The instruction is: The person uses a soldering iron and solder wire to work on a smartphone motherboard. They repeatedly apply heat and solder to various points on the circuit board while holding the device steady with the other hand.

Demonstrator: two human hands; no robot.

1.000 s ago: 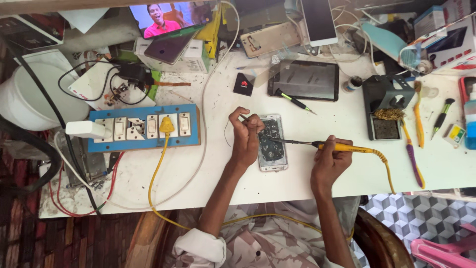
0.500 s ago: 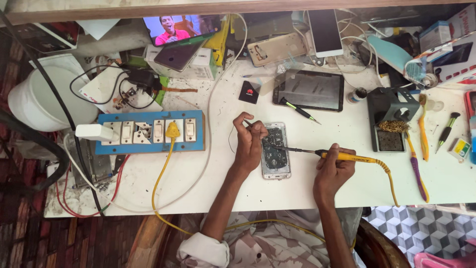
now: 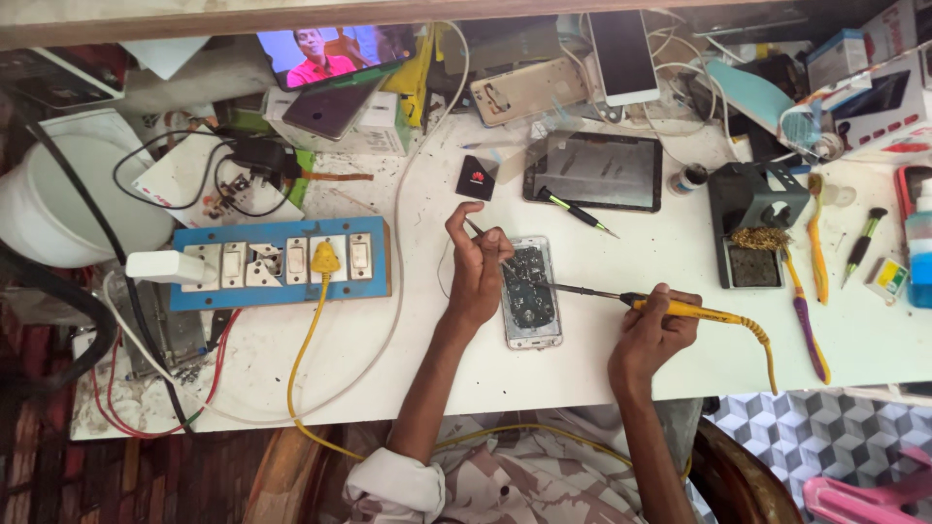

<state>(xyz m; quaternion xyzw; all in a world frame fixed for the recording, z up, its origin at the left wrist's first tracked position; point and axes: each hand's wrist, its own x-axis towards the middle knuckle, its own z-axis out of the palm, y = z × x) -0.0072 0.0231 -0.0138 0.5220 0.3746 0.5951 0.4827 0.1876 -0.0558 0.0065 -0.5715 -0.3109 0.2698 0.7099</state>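
Leaning over the white bench (image 3: 602, 359), the person is working on an opened phone (image 3: 531, 292) lying flat near the front edge, its back off and the circuit board showing. The right hand (image 3: 652, 333) is closed around the yellow handle of a soldering iron (image 3: 680, 310), and the iron's thin dark tip is reaching left onto the phone's board. The left hand (image 3: 476, 267) is resting just beside the phone's left edge, its fingers curled and pinching a thin wire-like piece (image 3: 475, 227) that sticks up past the thumb; what exactly it is, I cannot tell. A yellow cord is trailing from the iron off the bench edge. Well to the left, a blue switchboard (image 3: 277, 264) is lying with a yellow plug in it. Behind the phone, a dark tablet (image 3: 602, 172) is sitting with a small screwdriver (image 3: 573, 210) on it, and to the right a black iron stand (image 3: 752, 228) is standing.
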